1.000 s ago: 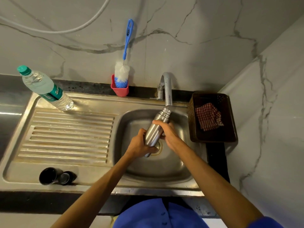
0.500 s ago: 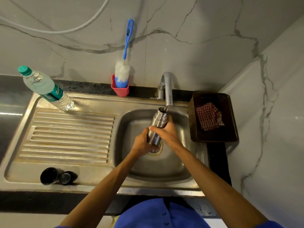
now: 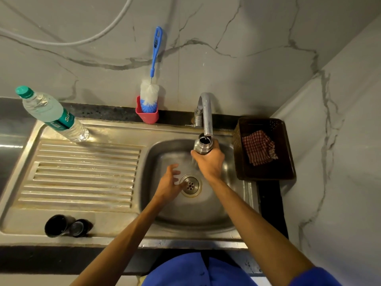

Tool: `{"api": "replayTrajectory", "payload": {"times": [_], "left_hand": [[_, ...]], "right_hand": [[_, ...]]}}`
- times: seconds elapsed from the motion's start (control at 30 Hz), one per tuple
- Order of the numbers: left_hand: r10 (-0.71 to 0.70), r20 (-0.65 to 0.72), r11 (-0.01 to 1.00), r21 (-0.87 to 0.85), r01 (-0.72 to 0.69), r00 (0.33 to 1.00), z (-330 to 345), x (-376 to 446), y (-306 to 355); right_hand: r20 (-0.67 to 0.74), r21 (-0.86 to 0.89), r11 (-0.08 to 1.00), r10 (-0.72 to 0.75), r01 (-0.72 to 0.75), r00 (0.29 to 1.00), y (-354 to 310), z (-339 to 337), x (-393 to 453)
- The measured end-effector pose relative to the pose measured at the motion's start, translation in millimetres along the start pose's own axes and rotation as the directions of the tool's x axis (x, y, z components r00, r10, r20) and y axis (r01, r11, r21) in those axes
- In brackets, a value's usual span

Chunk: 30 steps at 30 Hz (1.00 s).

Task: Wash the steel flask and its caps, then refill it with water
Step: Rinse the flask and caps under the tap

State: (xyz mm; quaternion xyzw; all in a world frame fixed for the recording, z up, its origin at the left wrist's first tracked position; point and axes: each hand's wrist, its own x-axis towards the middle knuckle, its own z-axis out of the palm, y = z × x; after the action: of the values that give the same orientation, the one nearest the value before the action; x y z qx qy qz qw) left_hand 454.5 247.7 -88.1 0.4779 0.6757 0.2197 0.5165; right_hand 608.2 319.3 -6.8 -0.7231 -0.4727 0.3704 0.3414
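Steel flask: upright in the sink basin, open mouth directly under the tap spout, thin stream of water running in; lower body hidden behind the holding hand.

Right hand: wrapped around the flask just below its neck, fingers curled round the steel body, forearm reaching in from the near right.

Left hand: off the flask, hovering over the basin just left of the drain, fingers spread and loosely bent, holding nothing; slightly blurred.

Caps: two dark round pieces, touching side by side on the near left corner of the drainboard, well apart from the flask; larger on the left, smaller on the right.

Plastic water bottle: green cap, green label, standing at the far left corner of the drainboard, leaning in the wide-angle view.

Bottle brush: blue handle, white and blue bristles, head down in a red holder against the marble wall, left of the tap.

Dark basket: right of the basin, on the counter; red checked cloth crumpled inside.

White hose: curving across the far wall, upper left.

Blue garment: at the near edge, below the counter front.
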Motion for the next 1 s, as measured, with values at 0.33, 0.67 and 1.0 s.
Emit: {"api": "replayTrajectory", "payload": {"times": [0.33, 0.67, 1.0], "left_hand": [[0.003, 0.001, 0.999, -0.044, -0.003, 1.0, -6.1, -2.5, 1.2], [-0.016, -0.039, 0.991, -0.136, 0.011, 0.999, -7.0, -5.3, -3.8], [-0.044, -0.073, 0.985, -0.172, 0.031, 0.996, -8.4, -6.1, -2.1]], "right_hand": [[0.084, -0.088, 0.995, -0.041, 0.049, 0.996, 1.3, -3.0, 13.0], [0.093, -0.121, 0.99, -0.056, 0.067, 0.994, 4.0, -5.4, 15.2], [-0.011, -0.111, 0.993, 0.039, -0.04, 0.999, 20.6, 0.2, 6.8]]}}
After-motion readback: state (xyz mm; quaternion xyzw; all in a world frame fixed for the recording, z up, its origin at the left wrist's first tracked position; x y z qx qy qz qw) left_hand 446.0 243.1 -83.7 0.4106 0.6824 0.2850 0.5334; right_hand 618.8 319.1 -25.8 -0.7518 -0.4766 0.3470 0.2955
